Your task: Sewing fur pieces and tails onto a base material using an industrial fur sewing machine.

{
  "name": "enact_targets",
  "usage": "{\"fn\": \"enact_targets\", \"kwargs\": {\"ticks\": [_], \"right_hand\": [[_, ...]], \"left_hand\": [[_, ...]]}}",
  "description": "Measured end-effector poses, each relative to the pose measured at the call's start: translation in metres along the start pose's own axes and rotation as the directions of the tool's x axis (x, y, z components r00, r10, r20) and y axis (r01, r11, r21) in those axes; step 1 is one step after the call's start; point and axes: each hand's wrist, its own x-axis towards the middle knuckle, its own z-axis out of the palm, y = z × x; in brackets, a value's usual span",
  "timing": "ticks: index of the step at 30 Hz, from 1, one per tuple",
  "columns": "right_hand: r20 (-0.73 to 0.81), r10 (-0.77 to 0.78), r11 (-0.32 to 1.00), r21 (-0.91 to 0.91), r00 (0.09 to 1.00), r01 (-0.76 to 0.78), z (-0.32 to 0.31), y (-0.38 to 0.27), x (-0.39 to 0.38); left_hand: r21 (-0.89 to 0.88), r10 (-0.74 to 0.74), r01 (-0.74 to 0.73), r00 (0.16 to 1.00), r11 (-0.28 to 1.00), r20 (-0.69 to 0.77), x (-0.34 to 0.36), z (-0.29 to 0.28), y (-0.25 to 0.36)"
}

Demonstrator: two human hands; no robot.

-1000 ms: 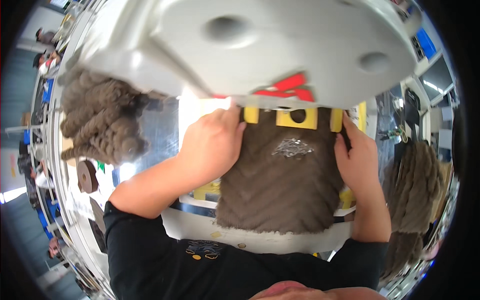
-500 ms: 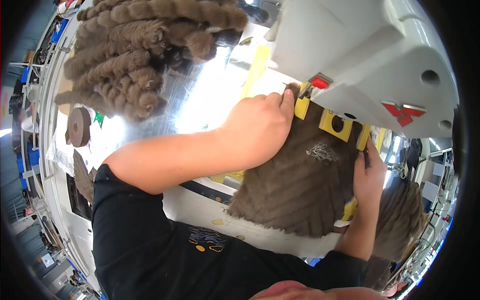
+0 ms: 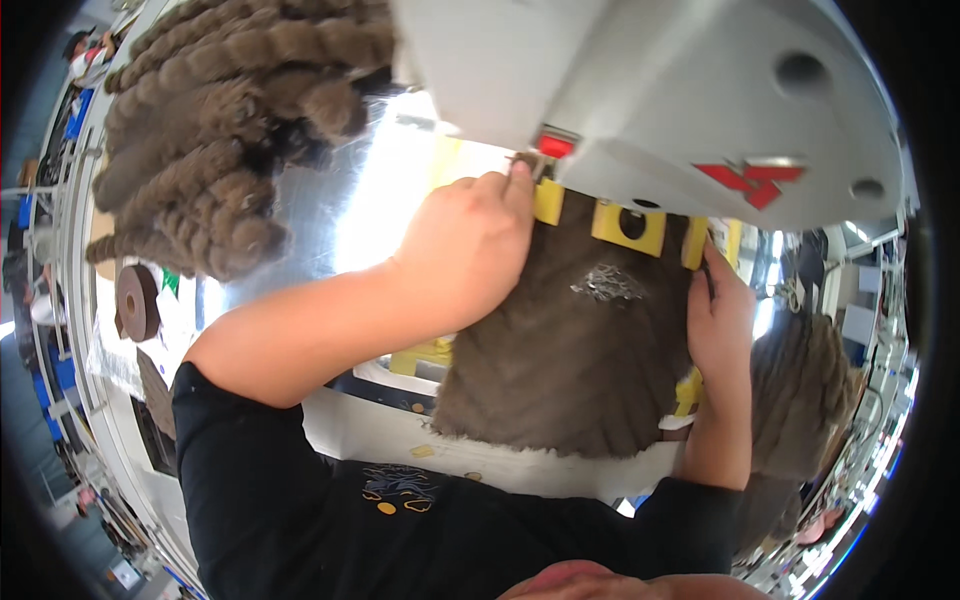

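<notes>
A brown fur piece (image 3: 570, 370) with a chevron-like pattern lies over the bed of a grey-white sewing machine (image 3: 640, 130), its near edge close to my body. My left hand (image 3: 470, 235) pinches the fur's far left corner beside the machine's needle area, fingertips close to a yellow plate (image 3: 547, 202). At the fur's right edge, my right hand (image 3: 722, 310) grips the side, thumb and fingers near another yellow plate (image 3: 696, 243). On top of the fur rests a small heap of silvery metal bits (image 3: 607, 284), too small to tell apart.
A pile of ribbed brown fur strips (image 3: 230, 130) fills the far left of the shiny table (image 3: 340, 230). A roll of brown tape (image 3: 138, 302) stands at the left by clear plastic. More brown fur (image 3: 805, 400) hangs at the right. The machine head overhangs both hands.
The whole view has shifted, so the machine, fur and hands appear farther left. Both hands keep about the same places on the fur; I see no clear movement of the fur itself.
</notes>
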Motion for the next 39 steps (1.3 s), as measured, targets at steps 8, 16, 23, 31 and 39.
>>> {"fn": "enact_targets", "kwargs": {"ticks": [8,16,23,31,39], "right_hand": [[0.032,-0.016,0.999,0.052,0.999,0.014,-0.006,-0.004,0.001],[0.083,0.017,0.995,0.094,0.996,-0.025,-0.013,-0.001,0.002],[0.091,-0.004,0.996,0.087,0.996,-0.004,-0.014,-0.001,0.002],[0.114,0.014,0.997,0.070,0.993,-0.022,-0.016,-0.004,0.004],[0.089,0.024,0.999,0.038,0.996,-0.028,-0.013,-0.005,-0.002]], "left_hand": [[0.035,-0.020,0.019,0.999,0.999,0.029,0.005,-0.004,0.001],[0.069,-0.005,0.003,1.000,0.998,0.030,0.007,-0.001,0.000],[0.099,-0.006,0.004,1.000,0.995,0.016,0.007,-0.005,0.003],[0.101,-0.010,0.006,0.999,0.995,0.033,0.009,-0.008,0.004],[0.077,-0.019,0.016,0.999,0.997,0.031,0.007,-0.007,0.002]]}}
